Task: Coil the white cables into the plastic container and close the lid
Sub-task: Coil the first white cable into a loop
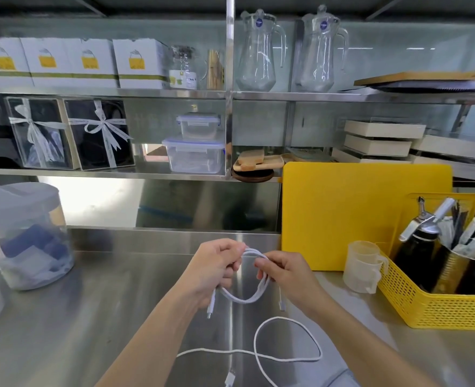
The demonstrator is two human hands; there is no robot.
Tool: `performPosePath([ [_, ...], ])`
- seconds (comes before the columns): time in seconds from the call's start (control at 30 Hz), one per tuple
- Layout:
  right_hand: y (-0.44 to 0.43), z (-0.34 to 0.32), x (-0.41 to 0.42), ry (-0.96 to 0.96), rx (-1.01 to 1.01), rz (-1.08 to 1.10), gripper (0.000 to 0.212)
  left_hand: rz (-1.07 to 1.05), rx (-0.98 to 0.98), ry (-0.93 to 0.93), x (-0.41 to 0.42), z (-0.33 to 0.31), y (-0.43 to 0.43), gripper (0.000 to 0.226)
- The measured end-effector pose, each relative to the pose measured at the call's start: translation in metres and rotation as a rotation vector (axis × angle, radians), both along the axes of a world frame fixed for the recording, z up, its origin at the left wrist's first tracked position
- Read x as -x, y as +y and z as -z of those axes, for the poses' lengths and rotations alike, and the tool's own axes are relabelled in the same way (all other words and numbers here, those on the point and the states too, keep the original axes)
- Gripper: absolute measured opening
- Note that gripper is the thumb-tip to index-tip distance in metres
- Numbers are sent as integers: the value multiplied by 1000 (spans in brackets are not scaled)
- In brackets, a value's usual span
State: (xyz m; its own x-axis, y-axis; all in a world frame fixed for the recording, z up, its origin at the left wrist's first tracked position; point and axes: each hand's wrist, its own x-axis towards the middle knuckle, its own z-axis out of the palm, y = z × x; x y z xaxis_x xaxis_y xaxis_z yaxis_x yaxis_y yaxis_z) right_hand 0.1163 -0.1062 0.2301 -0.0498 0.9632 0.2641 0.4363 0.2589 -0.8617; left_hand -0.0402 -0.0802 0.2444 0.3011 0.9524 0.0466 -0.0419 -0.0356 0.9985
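Cable (246,296) one, white, is held above the steel bench (63,317) in a small bundle of loops. Left hand (216,265) has its grip pinching the top of the loops; right hand (282,270) has its grip closed on the same bundle just beside it. Both plug ends hang free below. Second cable (286,342) lies loose on the bench nearer the body, in one open loop. Round lidded plastic container (21,236) sits well left, lid on. Judgement: keep loops even and tight, tuck the dangling plugs in, hold the bundle firmly so it does not spring open
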Motion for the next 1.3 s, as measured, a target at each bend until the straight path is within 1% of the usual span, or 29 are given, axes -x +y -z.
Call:
performPosePath([
  [0.1, -2, -5, -6, 80, 82, -93, 8, -93, -6, -88, 4, 0, 4, 23],
  [0.13, -2, -7, -9, 34, 106, -109, 6, -113, -13, -97, 6, 0, 6, 23],
  [0.17, -1, -7, -12, -79, 115, -97, 6, -125, -27, -87, 7, 1, 7, 24],
  [0.23, 2, -9, -17, -354, 115, -26, 9, -139, -84, -10, 10, 3, 9, 24],
  [0.27, 2, -11, -19, -414, 124, 5, 12, -150, -129, 44, 10, 4, 10, 24],
  [0.3, 1, -13, -20, -391, 141, 12, 14, -165, -171, 88, 10, 6, 11, 25],
  [0.33, 0, -16, -21, -269, 167, -5, 15, -178, -196, 108, 10, 7, 12, 26],
  [0.37, -3, -21, -22, -87, 193, -33, 15, -184, -196, 101, 10, 8, 12, 27],
  [0.43, -10, -30, -19, 308, 239, -125, 14, -171, -145, 39, 8, 11, 12, 29],
  [0.47, -13, -33, -17, 452, 248, -164, 14, -160, -107, 0, 6, 12, 11, 30],
  [0.53, -15, -35, -8, 605, 226, -185, 13, -141, -36, -64, 1, 13, 8, 32],
  [0.57, -16, -35, -3, 620, 202, -174, 11, -131, -4, -91, -2, 13, 6, 33],
  [0.63, -15, -29, 3, 594, 128, -135, 8, -113, 53, -156, -4, 14, 4, 33],
  [0.7, -15, -22, 4, 563, 80, -95, 10, -99, 103, -218, -2, 13, 2, 35],
  [0.73, -15, -19, 4, 492, 43, -62, 11, -92, 124, -246, 0, 13, 2, 35],
  [0.83, -11, -5, 6, 143, -91, 80, 21, -73, 183, -315, 4, 14, 2, 35],
  [0.87, -9, 2, 6, 92, -94, 109, 27, -63, 196, -324, 5, 15, 1, 34],
  [0.9, -9, 7, 8, 101, -63, 115, 33, -50, 208, -329, 4, 16, 0, 33],
  [0.97, -7, 13, 7, 228, 61, 39, 41, -13, 230, -342, 0, 18, -3, 32],
  [1.07, -9, 17, 7, 379, 231, -199, 39, 45, 245, -366, -6, 17, -6, 33],
  [1.1, -10, 18, 8, 386, 242, -240, 35, 55, 242, -366, -7, 15, -6, 33],
  [1.13, -11, 20, 7, 366, 230, -237, 30, 59, 237, -363, -6, 14, -6, 34],
  [1.2, -13, 22, 5, 303, 188, -172, 15, 50, 225, -347, -3, 10, -4, 34],
  [1.3, -17, 20, -3, 245, 134, -159, 21, 10, 212, -285, 4, 7, 0, 35],
])
